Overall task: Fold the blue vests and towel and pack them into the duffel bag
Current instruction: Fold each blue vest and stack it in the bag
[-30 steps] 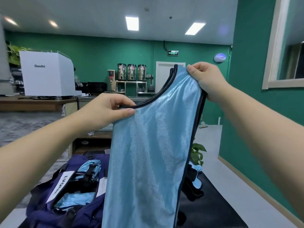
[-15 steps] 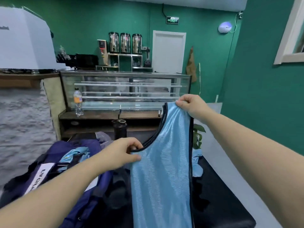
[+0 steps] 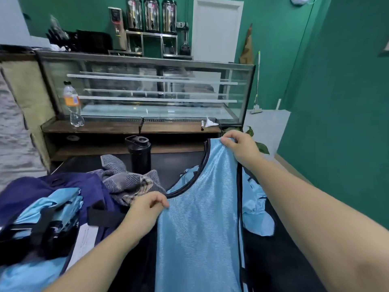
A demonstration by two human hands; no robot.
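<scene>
I hold a light blue vest (image 3: 200, 228) with dark trim, folded lengthwise, over the black table (image 3: 277, 256). My right hand (image 3: 242, 147) grips its top shoulder strap at the far end. My left hand (image 3: 147, 209) pinches the vest at the neckline edge. The navy duffel bag (image 3: 69, 186) lies open at the left with folded blue vests (image 3: 50, 205) inside. A grey striped towel (image 3: 130, 182) lies crumpled between the bag and the vest. Another blue vest (image 3: 255, 209) lies on the table under my right forearm.
A black shaker bottle (image 3: 140, 154) stands upright behind the towel. Beyond the table is a wooden counter (image 3: 109, 127) with a glass display case (image 3: 147, 89) and a plastic bottle (image 3: 72, 104). A green wall (image 3: 336, 102) runs along the right. A plant (image 3: 259, 144) sits by the table's far right corner.
Both hands have brought the vest down from chest height toward the table, and the view has tilted down. The grip on strap and neckline is unchanged.
</scene>
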